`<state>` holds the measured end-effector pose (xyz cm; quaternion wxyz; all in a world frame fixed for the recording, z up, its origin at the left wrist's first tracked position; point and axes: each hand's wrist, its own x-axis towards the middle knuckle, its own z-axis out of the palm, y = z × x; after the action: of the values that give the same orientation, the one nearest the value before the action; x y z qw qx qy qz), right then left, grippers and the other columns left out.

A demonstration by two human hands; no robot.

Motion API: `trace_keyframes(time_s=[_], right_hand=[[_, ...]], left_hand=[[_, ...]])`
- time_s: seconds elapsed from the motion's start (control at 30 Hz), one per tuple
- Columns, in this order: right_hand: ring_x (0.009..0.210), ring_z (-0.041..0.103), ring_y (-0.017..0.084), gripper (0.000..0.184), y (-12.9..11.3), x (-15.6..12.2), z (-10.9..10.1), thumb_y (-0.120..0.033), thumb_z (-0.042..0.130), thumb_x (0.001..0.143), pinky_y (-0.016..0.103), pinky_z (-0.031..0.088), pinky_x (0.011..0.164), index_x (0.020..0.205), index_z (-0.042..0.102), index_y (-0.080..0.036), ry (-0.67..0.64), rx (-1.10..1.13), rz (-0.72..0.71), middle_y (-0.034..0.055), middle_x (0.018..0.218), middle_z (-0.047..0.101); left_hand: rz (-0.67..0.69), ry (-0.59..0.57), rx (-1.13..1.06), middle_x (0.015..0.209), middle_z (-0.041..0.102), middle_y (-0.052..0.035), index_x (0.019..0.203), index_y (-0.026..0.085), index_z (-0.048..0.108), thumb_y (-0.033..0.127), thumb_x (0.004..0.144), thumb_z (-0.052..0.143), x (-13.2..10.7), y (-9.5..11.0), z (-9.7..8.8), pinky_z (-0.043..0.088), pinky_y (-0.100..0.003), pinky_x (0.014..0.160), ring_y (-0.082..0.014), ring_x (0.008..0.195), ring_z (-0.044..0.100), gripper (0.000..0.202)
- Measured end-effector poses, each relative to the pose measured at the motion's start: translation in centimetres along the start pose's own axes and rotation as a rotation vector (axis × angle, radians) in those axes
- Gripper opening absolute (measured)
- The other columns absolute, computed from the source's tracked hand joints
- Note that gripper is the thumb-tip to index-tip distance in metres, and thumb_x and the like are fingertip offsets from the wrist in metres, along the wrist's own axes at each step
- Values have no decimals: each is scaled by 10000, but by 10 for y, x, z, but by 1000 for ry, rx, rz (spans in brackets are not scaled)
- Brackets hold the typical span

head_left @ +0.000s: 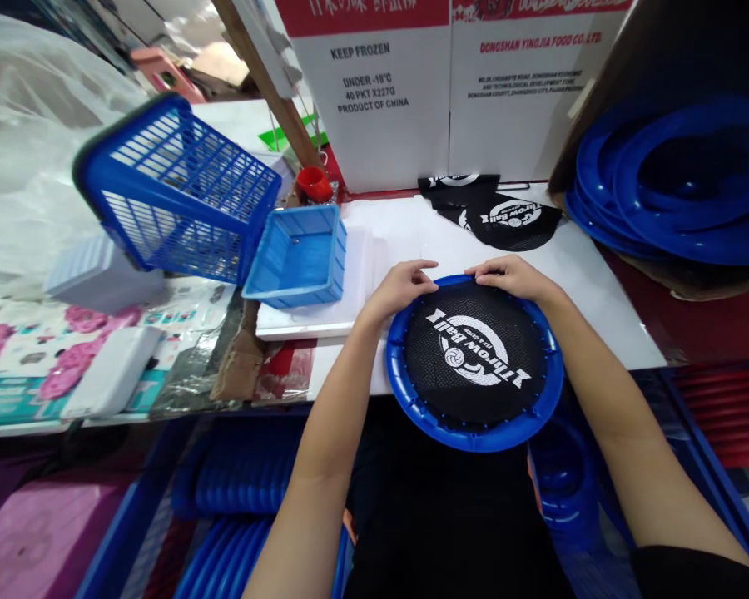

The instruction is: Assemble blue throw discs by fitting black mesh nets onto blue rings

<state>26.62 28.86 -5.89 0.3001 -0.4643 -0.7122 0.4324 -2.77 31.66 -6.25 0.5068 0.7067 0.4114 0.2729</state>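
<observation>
A round blue plastic ring [405, 405] with black mesh [440, 378] stretched across it lies in front of me, its near side over the table's edge. White "Throw Ball" print runs across the mesh. At the ring's far left rim, my left hand [404, 287] is closed on the edge, thumb against it and index finger reaching out above. My right hand [510, 275] pinches the mesh border at the far rim, just right of the left hand. Beyond the hands lie loose black mesh pieces [515, 220] with the same print.
A blue tray [300, 254] and a tilted blue basket [187, 183] stand at left, near a red cup [315, 183]. Blue rings [637, 241] are stacked in a box at right. A white carton [393, 141] blocks the back. More blue rings [243, 478] sit below the table.
</observation>
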Motion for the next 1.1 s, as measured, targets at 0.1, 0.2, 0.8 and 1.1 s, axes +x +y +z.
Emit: trace_keyframes(time_s=[0.1, 0.2, 0.8, 1.1], right_hand=[[1285, 723, 347, 309, 2, 0, 1, -513, 798, 844, 547, 487, 1199, 926, 822, -216, -5, -3, -7, 102, 1299, 802], [1356, 684, 366, 307, 4, 0, 2, -519, 797, 864, 564, 454, 1231, 931, 816, -220, -8, 7, -10, 106, 1353, 779], [1388, 630, 305, 209, 14, 7, 0, -380, 648, 955, 563, 401, 1265, 891, 768, -222, -48, -222, -55, 98, 1469, 708], [1377, 633, 296, 235, 9, 5, -1, -409, 613, 962, 537, 412, 1251, 867, 729, -227, -72, -244, -39, 84, 1482, 700]], left_hand=[[4, -10, -47, 858, 778, -42, 1410, 127, 673, 111, 864, 781, 1, -4, -1, 581, -358, 875, -180, 827, 713, 557], [40, 15, -29, 858, 773, -30, 1385, 141, 679, 116, 864, 773, 2, -7, 0, 586, -353, 877, -176, 827, 717, 529], [102, -41, 44, 880, 778, -43, 1240, 170, 723, 109, 887, 733, 3, -6, -5, 606, -358, 886, -175, 862, 734, 358], [112, -61, 48, 906, 759, -43, 1234, 175, 709, 78, 899, 685, 2, -6, -4, 588, -345, 888, -164, 869, 717, 350]])
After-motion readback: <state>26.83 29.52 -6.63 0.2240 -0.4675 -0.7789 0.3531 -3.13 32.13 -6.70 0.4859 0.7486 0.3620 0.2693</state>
